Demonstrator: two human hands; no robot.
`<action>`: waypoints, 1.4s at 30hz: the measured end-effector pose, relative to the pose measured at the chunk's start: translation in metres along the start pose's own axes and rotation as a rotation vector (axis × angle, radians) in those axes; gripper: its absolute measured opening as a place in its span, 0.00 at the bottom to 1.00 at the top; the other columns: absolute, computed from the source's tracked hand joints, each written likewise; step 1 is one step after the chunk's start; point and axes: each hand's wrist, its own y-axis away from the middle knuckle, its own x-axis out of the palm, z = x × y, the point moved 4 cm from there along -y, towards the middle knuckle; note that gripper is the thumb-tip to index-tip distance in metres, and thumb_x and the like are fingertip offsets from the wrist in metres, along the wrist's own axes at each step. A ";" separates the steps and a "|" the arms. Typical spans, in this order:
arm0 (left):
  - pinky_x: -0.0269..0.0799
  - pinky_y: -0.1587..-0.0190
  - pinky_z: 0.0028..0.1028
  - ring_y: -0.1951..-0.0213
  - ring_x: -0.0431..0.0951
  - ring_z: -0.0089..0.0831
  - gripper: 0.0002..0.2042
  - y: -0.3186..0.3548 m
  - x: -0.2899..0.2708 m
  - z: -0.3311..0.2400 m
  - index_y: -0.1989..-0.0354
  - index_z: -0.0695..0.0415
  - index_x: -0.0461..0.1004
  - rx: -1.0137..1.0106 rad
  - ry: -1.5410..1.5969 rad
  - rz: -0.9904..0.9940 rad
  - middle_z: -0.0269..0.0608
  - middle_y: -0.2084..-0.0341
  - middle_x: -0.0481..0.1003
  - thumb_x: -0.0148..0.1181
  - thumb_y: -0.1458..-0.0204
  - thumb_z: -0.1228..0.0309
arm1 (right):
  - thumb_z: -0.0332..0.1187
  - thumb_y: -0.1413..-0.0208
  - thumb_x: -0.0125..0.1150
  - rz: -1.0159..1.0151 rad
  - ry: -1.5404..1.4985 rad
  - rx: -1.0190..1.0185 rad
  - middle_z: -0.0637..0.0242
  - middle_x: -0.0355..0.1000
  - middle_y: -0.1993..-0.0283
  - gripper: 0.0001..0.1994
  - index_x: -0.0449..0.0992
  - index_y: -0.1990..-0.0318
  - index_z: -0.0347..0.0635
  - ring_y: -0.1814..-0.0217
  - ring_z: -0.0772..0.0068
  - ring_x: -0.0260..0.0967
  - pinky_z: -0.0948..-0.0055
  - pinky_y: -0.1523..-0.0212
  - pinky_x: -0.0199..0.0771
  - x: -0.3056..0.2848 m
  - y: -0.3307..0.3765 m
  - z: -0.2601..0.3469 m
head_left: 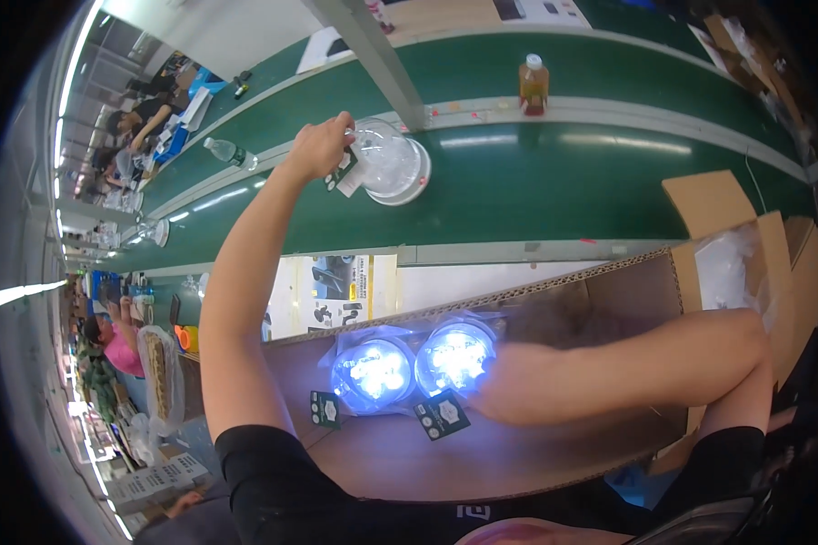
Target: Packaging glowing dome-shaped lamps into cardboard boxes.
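My left hand [321,147] reaches far forward, its fingers closed at the edge of a transparent round lamp [386,162]. That lamp is unlit, has a white base and a dark hang tag, and rests on the green conveyor belt [536,195]. Inside a long open cardboard box [554,445] in front of me, two round lamps glow bluish white side by side, a left lamp [373,374] and a right lamp [457,356]. Both sit in thin plastic, with dark tags beside them. Over the box, my right hand [516,383] is at the right lamp; motion and glare smear its fingers.
A bottle of brown drink [533,86] stands on the rail beyond the belt, near a metal post [373,59]. A water bottle [230,153] lies at the left. Another cardboard box [741,272] with plastic film is at the right. Other people work along the left.
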 end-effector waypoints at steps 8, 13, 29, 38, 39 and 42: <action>0.68 0.55 0.41 0.57 0.75 0.53 0.14 0.136 -0.183 -0.058 0.55 0.58 0.68 -0.058 0.297 -0.528 0.54 0.63 0.76 0.44 0.35 0.60 | 0.34 0.43 0.61 -0.794 -0.462 0.473 0.59 0.74 0.72 0.10 0.76 0.70 0.35 0.72 0.64 0.74 0.68 0.69 0.73 -0.106 0.058 -0.013; 0.69 0.53 0.37 0.58 0.74 0.45 0.13 0.221 -0.283 -0.111 0.54 0.59 0.70 0.036 0.331 -0.709 0.50 0.63 0.76 0.44 0.34 0.63 | 0.42 0.31 0.48 -0.983 -1.150 0.379 0.52 0.58 0.32 0.29 0.51 0.30 0.37 0.37 0.61 0.65 0.66 0.55 0.81 -0.085 0.073 -0.012; 0.62 0.68 0.32 0.72 0.67 0.35 0.08 0.399 -0.296 -0.237 0.57 0.61 0.71 0.285 0.179 -1.015 0.43 0.73 0.69 0.48 0.42 0.77 | 0.19 0.45 0.64 -1.365 -1.425 0.090 0.50 0.75 0.51 0.25 0.57 0.44 0.35 0.52 0.63 0.77 0.67 0.49 0.80 -0.015 0.046 0.139; 0.59 0.67 0.34 0.75 0.68 0.30 0.13 0.449 -0.252 -0.270 0.54 0.52 0.70 0.461 -0.173 -1.146 0.33 0.72 0.67 0.44 0.34 0.59 | 0.16 0.47 0.64 -1.384 -1.370 0.019 0.53 0.69 0.46 0.25 0.55 0.48 0.41 0.42 0.62 0.71 0.64 0.42 0.76 0.013 0.051 0.134; 0.59 0.67 0.32 0.74 0.67 0.27 0.09 0.453 -0.242 -0.279 0.54 0.47 0.71 0.443 -0.180 -1.204 0.30 0.72 0.67 0.50 0.39 0.62 | 0.16 0.48 0.65 -1.373 -1.385 0.054 0.55 0.68 0.47 0.25 0.55 0.49 0.41 0.42 0.63 0.71 0.63 0.42 0.76 0.011 0.055 0.133; 0.58 0.65 0.30 0.69 0.66 0.22 0.14 0.475 -0.210 -0.300 0.56 0.41 0.69 0.417 -0.293 -1.312 0.23 0.73 0.63 0.55 0.52 0.67 | 0.17 0.50 0.68 -1.287 -1.315 0.094 0.58 0.68 0.46 0.27 0.57 0.49 0.41 0.41 0.65 0.69 0.64 0.42 0.76 0.004 0.066 0.133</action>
